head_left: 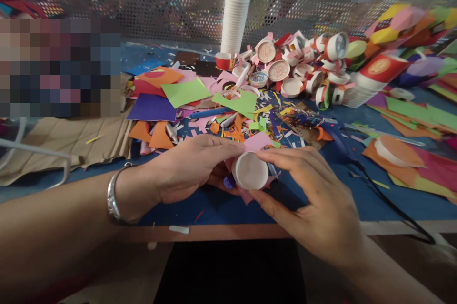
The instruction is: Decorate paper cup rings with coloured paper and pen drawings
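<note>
Over the front of the table I hold a small white paper cup (252, 171), its round white face turned up toward me. Pink paper pieces (257, 142) stick out around it, and a small purple bit (229, 181) shows at its left side. My left hand (196, 166) wraps the cup from the left, its fingertips partly hidden behind it. From the right, my right hand (314, 194) has its thumb and forefinger curved on either side of the rim. A blue glue gun (337, 141) lies beyond my right hand.
Paper scraps (235, 125) and green paper (186, 92) cover the table's middle. Behind them stand a tall cup stack (235, 21) and a pile of decorated cups (280, 71). Another cup stack (369, 80) leans at right. Cardboard (96, 140) lies left; a black cord (389, 204) crosses the right edge.
</note>
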The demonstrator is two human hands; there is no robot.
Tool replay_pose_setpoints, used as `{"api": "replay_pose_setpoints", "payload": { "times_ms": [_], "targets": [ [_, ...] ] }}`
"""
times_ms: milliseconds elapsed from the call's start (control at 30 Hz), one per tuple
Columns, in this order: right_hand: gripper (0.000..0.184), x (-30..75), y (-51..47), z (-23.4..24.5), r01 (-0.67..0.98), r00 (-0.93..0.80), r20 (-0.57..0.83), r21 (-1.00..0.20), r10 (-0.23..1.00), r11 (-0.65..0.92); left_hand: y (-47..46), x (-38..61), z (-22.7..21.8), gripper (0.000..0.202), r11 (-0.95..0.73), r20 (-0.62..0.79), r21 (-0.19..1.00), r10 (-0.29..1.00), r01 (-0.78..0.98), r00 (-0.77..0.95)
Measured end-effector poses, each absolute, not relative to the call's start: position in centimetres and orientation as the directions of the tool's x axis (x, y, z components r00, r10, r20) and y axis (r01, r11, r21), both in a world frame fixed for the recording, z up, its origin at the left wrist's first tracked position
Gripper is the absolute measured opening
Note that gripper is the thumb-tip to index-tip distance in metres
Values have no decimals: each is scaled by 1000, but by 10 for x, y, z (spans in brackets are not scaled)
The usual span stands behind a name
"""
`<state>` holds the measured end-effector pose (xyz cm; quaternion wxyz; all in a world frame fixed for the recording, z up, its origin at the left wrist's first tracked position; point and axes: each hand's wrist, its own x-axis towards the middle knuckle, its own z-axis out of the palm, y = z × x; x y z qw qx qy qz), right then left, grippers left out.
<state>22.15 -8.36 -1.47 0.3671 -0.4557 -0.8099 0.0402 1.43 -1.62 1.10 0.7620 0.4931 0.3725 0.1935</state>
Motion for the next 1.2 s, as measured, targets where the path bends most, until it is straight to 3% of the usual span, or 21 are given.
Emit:
{"api": "replay_pose_setpoints", "payload": {
  "times_ms": [467, 900, 1200],
  "targets": [
    [40, 227, -85, -16, 682, -262, 588, -449, 766, 578, -13, 12, 15, 12, 336, -346, 928, 622, 159, 703],
    [32, 242, -86, -16, 624, -129, 506, -627, 853, 466, -8, 8, 17, 20, 150, -360, 924, 657, 353, 662],
    [21, 242, -84, -15, 516, -85, 429, -753, 899, 408, -6, 4, 14, 24, 227, -423, 903, 620, 364, 661]
  ]
}}
